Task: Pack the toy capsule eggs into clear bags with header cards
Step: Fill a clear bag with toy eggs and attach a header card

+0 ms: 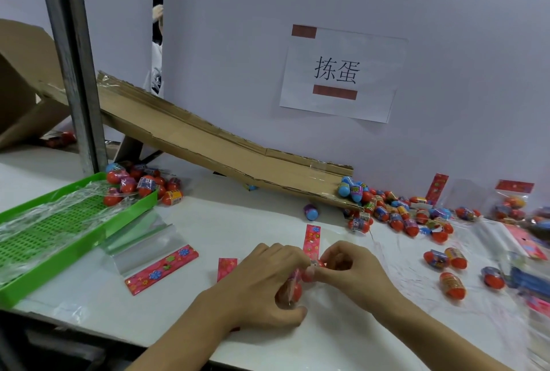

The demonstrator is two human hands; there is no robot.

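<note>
Across the white counter (238,221), the largest thing is a cardboard ramp (208,138) sloping down from the left to the right along the grey back wall (446,13), where a paper sign (339,75) is taped. A green slotted tray (53,239) lies at the left, draped with clear film, with a heap of capsule eggs (137,184) at its far corner. A larger scatter of eggs (395,212) spreads from the foot of the ramp to the right, near a filled bag (512,203) standing by the wall. An empty clear bag (148,244) with a pink flowered header card (162,269) lies just beside the tray. At the near edge, the left hand (262,287) curls round a clear bag holding a red egg (290,290), while the right hand (354,269) pinches the bag's top, fingertips touching those of the left.
</note>
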